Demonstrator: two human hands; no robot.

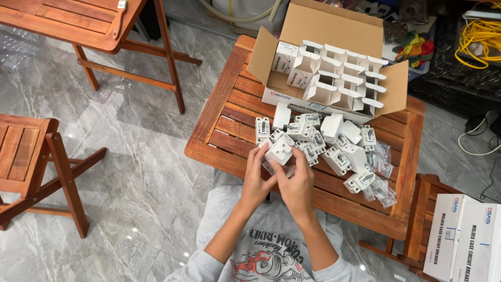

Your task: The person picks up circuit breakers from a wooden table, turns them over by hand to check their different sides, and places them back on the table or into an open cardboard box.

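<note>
My left hand and my right hand meet above the near edge of a slatted wooden table. Together they grip one small white block-shaped device, fingers wrapped around its sides. Just beyond it lies a heap of several similar white switch devices, some lying flat, some on edge. A large open cardboard box stands at the table's far side, filled with several small white cartons with open flaps.
Small clear plastic bags lie at the table's right. White printed cartons sit on a wooden stool at lower right. Wooden folding furniture stands left and upper left. Yellow cable and clutter fill the upper right. Grey marble floor.
</note>
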